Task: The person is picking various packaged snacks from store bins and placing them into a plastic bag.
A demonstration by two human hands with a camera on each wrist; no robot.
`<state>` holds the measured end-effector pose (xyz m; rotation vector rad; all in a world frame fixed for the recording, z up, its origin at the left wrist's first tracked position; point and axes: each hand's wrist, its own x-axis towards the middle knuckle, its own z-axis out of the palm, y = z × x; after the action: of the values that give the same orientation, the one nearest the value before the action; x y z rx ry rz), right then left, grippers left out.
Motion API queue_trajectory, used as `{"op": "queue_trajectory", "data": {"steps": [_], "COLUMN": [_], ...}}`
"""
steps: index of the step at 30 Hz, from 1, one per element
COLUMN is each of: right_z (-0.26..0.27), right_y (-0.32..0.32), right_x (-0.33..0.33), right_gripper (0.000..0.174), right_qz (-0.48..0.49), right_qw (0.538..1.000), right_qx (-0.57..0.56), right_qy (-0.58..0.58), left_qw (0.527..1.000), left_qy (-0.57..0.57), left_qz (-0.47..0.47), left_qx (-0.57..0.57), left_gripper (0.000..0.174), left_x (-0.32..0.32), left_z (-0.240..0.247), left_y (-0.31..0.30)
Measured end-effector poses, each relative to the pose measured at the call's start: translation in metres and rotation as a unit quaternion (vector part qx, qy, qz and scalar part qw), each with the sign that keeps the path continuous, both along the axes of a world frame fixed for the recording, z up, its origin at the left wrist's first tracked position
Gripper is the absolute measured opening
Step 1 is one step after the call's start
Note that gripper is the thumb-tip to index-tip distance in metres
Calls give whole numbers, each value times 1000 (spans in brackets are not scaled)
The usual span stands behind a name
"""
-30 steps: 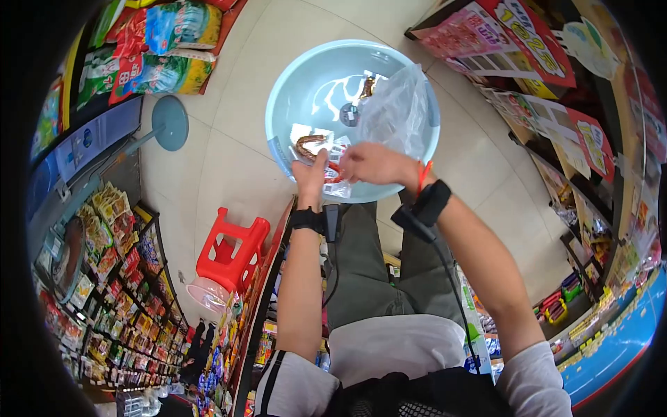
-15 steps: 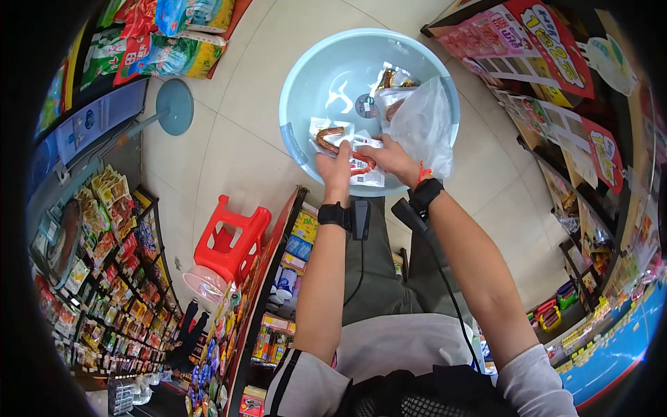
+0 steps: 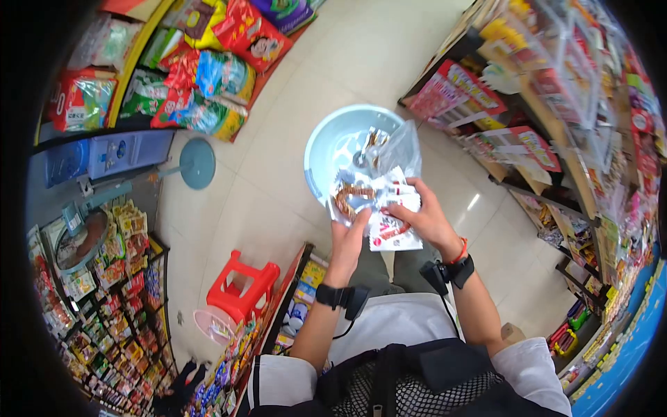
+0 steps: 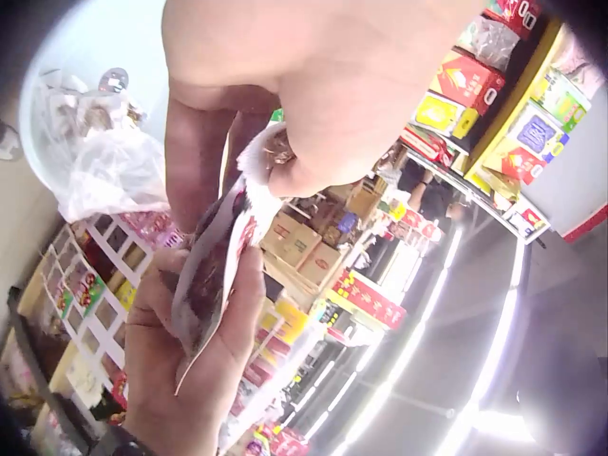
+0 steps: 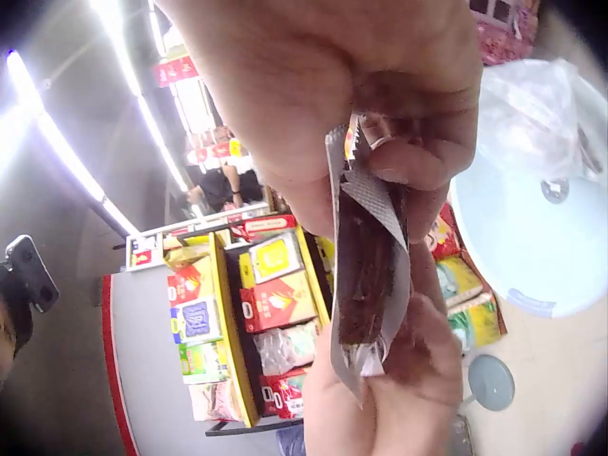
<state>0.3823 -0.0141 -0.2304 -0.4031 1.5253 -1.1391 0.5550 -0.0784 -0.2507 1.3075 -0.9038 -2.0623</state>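
Observation:
In the head view both hands are raised toward the body, over the near rim of a light blue basin (image 3: 310,156). My left hand (image 3: 345,244) pinches a clear-fronted snack packet (image 3: 353,193) with a curved brown piece inside, the thumb on its front. A white packet (image 3: 403,240) with red print and a reddish piece is gripped by my right hand (image 3: 432,221), thumb on top. The packets overlap where the hands meet. Edge-on in the right wrist view, a silvery packet (image 5: 369,271) shows its dark brown contents between the hands.
Inside the basin lie a crumpled clear plastic bag (image 3: 405,151) and some shiny packets (image 3: 377,139). A red stool (image 3: 240,286) stands on the tiled floor to the left. Stocked shelves (image 3: 535,153) line the right, with bagged goods (image 3: 208,80) at upper left.
Both hands have lifted the packets from inside the basin and drawn them nearer the body, side by side. The basin appears smaller and lower as the head view shifted.

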Motion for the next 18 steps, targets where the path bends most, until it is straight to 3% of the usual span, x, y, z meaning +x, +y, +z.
{"op": "queue_trajectory", "data": {"steps": [3,8,15,18], "right_z": [51,120,208,205], "right_y": [27,61,76,98], "right_x": [-13,-52,-142,-148], "right_gripper": [45,40,44,49], "right_qz": [-53,-146,-134,-111], "right_qw": [998,983,958,951], "right_qx": [-40,-114,-233,-257], "right_qy": [-11,-9,101,131], "left_qw": [995,977,946,928], "left_qy": [40,115,103,125], "left_qz": [-77,-177,-294,-341], "left_qx": [44,-9,-87,-89], "left_gripper": [48,48,48,53], "left_x": [5,1,-46,-92], "left_z": [66,113,145,172], "left_y": [-1,-5,-6,9]}}
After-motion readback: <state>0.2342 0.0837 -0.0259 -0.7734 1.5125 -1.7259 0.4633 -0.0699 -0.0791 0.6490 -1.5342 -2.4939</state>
